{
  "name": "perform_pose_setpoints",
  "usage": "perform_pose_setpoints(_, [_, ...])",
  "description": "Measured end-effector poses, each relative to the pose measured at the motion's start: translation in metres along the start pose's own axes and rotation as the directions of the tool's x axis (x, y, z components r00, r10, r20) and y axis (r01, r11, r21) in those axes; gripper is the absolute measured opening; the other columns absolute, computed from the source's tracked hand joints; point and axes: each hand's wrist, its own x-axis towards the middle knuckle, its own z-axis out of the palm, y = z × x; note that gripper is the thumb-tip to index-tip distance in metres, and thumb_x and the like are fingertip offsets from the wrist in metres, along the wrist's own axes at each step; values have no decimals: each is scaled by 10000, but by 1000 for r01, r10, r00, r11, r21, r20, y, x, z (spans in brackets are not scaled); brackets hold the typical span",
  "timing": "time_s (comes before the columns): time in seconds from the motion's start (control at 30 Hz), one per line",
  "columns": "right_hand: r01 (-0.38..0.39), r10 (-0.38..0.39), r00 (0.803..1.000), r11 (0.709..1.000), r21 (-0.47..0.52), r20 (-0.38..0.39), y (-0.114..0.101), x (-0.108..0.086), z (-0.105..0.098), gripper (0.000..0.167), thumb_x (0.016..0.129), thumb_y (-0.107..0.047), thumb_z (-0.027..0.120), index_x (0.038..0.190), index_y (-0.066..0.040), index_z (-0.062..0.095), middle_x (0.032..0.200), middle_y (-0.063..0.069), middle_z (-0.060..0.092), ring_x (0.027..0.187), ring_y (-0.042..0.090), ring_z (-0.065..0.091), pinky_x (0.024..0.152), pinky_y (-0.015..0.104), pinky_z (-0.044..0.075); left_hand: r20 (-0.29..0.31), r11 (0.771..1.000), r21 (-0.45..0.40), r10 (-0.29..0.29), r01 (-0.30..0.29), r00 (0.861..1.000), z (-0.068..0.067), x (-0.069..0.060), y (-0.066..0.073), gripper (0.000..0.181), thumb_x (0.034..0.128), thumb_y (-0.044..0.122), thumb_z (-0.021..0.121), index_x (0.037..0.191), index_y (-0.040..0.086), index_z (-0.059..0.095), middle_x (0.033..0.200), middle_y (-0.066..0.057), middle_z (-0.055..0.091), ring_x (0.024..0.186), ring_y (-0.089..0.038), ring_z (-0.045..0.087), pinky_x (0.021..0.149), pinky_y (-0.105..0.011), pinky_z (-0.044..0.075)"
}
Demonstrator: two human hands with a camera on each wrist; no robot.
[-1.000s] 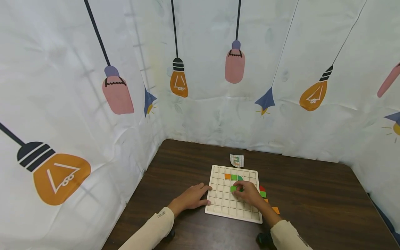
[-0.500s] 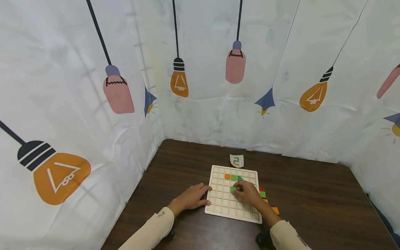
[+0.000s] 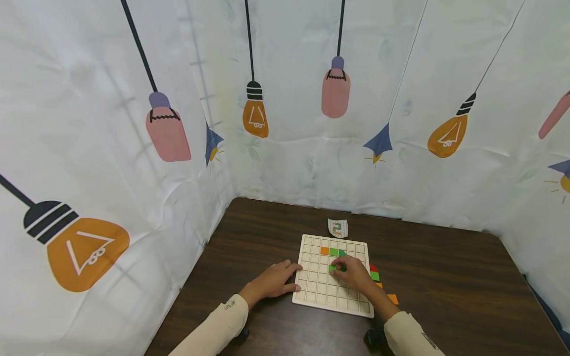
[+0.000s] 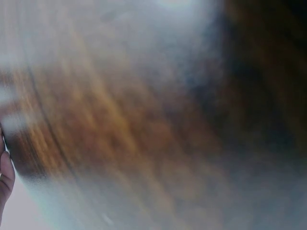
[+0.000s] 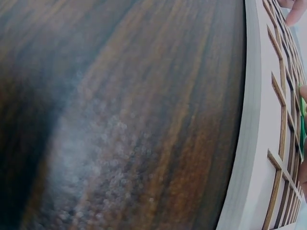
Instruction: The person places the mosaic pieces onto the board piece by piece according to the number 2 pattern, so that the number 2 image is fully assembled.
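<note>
Cream grid board point(image 3: 317, 288) lies on the dark worktop point(image 3: 450, 282). At its 9 o'clock edge rests the left hand point(image 3: 277, 280), fingers relaxed, fingertips touching the board. Slightly toward 12 o'clock from the board's centre, the right hand point(image 3: 354, 277) pinches a green tile point(image 3: 331, 268) between thumb and curled fingers, apart from the left. Further toward 12 o'clock is a row of 3 tiles point(image 3: 333, 252); beyond lies a printed paper point(image 3: 338, 228). Loose tiles point(image 3: 374, 276) lie by the 3 o'clock edge.

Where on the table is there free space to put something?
Broad bare tabletop lies right of the loose tiles; a smaller patch beyond the left hand, left of the board. Crowded: the board's right edge, with tiles and right forearm.
</note>
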Motion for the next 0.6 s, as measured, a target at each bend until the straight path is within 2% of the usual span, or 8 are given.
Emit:
perform_pose_setpoints(0.37, [17, -17, 1000, 999, -28, -3, 0, 0, -1, 176, 847, -159, 810, 1004, -123, 737, 835, -80, 611, 777, 67, 547, 732, 287, 474, -2, 1000, 7, 5, -5, 1000, -1, 0, 0, 603, 944, 562, 618, 1434, 227, 513, 1102, 18, 574, 894, -85, 528, 897, -368, 469])
perform_pose_setpoints(0.6, [63, -61, 998, 992, 106, -22, 9, -6, -11, 245, 888, -164, 777, 1094, -47, 711, 882, -13, 639, 604, 39, 459, 565, 244, 416, 3, 1000, 10, 2, -2, 1000, -2, 0, 1, 606, 941, 563, 622, 1435, 227, 514, 1104, 18, 575, 913, -91, 540, 903, -370, 473])
